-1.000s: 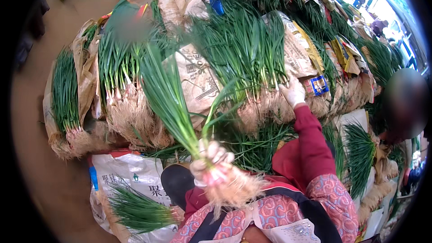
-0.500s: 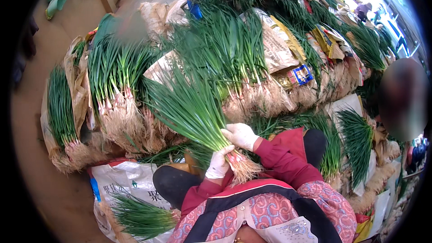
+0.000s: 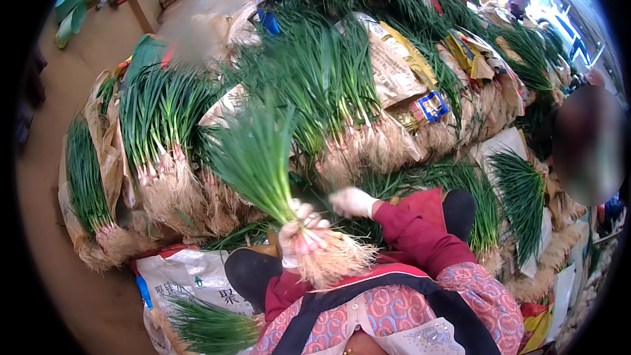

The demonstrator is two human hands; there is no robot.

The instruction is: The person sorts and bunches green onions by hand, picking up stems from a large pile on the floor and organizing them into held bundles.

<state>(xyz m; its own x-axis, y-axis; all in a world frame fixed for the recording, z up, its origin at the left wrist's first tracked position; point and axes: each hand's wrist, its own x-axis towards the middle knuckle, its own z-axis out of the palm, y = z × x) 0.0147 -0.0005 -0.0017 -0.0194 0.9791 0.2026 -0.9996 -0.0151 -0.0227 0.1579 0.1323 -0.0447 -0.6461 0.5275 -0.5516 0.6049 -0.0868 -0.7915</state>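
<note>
A bunch of spring onions (image 3: 259,158) stands in front of my body, long green leaves pointing up and away, with pinkish bulbs and pale stringy roots hanging toward my lap. My left hand (image 3: 297,230), in a white glove, is closed round its stems just above the bulbs. To the right, apart from the bunch, my gloved right hand (image 3: 353,202) is smeared by motion, so its fingers cannot be made out. Beside my left leg, a smaller bunch of spring onions (image 3: 213,324) lies on a white printed sack (image 3: 197,269).
Rooted spring onions (image 3: 164,105) are piled in a long row ahead, with paper sacks (image 3: 392,69) among them. More bundles (image 3: 519,184) lie to the right of my knees. Bare brown floor (image 3: 59,204) runs along the left. A blurred person-like shape (image 3: 588,144) is at the far right.
My left hand has moved a little left and turned the bunch more upright, swinging its roots toward me. My right hand has come away from the stems.
</note>
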